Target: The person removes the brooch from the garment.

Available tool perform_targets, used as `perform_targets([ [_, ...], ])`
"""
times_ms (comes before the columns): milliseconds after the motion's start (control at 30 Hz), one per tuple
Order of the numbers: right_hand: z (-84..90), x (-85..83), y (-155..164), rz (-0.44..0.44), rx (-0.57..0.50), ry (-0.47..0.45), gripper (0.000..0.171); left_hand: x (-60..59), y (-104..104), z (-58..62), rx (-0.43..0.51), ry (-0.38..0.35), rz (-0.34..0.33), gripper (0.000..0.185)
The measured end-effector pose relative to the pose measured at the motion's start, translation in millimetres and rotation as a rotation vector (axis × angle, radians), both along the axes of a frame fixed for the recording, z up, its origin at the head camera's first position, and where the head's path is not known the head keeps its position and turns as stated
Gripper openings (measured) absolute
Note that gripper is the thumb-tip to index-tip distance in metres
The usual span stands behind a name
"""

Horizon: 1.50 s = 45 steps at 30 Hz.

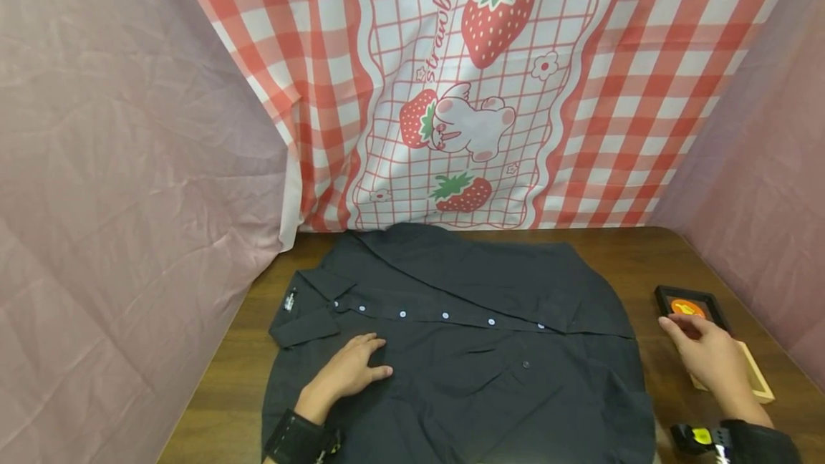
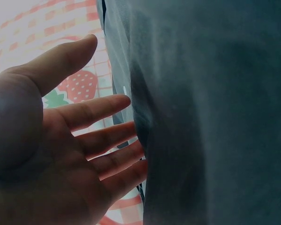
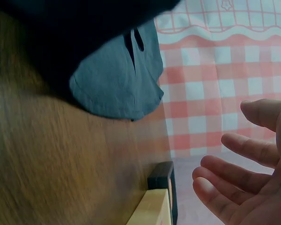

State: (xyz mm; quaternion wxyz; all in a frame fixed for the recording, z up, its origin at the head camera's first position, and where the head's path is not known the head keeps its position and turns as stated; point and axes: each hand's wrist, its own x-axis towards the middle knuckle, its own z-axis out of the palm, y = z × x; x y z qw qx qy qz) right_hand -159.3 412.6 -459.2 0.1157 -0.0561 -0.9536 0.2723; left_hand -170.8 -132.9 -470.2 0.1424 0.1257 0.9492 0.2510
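Note:
A dark button-up shirt lies spread on the table, its collar to the left and a row of pale buttons running across it. On the shirt below the collar, my left hand touches the fabric with fingers spread. The left wrist view shows those fingertips against the dark cloth. My right hand hovers at the right by a black frame with an orange picture and a light wooden frame, partly hiding both. In the right wrist view its fingers are loosely bent, holding nothing.
The brown wooden table shows along both sides of the shirt. Behind it hangs a red-and-white checked cloth with strawberries. Pink drapes close in the left and right sides.

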Motion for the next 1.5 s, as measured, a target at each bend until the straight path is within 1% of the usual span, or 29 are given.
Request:
perform_targets([
  [167,1.0,-3.6,-8.5,0.000,0.009,0.036,0.049,-0.3,0.3,0.1,-0.007,0.000,0.001,0.056],
  [300,4.2,-6.4,-15.1,0.001,-0.006,0.047,0.049,-0.5,0.8,-0.1,-0.010,0.000,0.005,0.057],
  [400,6.9,-7.5,-18.9,0.002,-0.028,0.033,0.053,-0.5,0.5,-0.6,-0.002,-0.004,0.019,0.056],
  [567,11.7,-8.4,-21.6,-0.026,-0.061,0.005,0.058,-0.4,-0.2,-1.3,-0.001,-0.018,0.032,0.056],
  [833,13.6,-8.6,-34.9,-0.032,-0.058,0.077,0.051,-0.8,0.3,-0.9,0.007,0.009,0.037,0.055],
  [1067,16.1,-12.6,-49.6,-0.029,-0.122,0.065,0.055,0.1,1.5,-0.4,-0.002,0.015,0.043,0.054],
  [1267,19.7,-16.8,-59.6,-0.003,-0.126,0.078,0.055,-0.6,2.2,0.2,0.001,0.015,0.059,0.054],
  [1500,16.1,-17.6,-72.2,0.021,-0.172,0.037,0.060,-0.4,2.3,-1.0,-0.004,0.019,0.060,0.054],
])
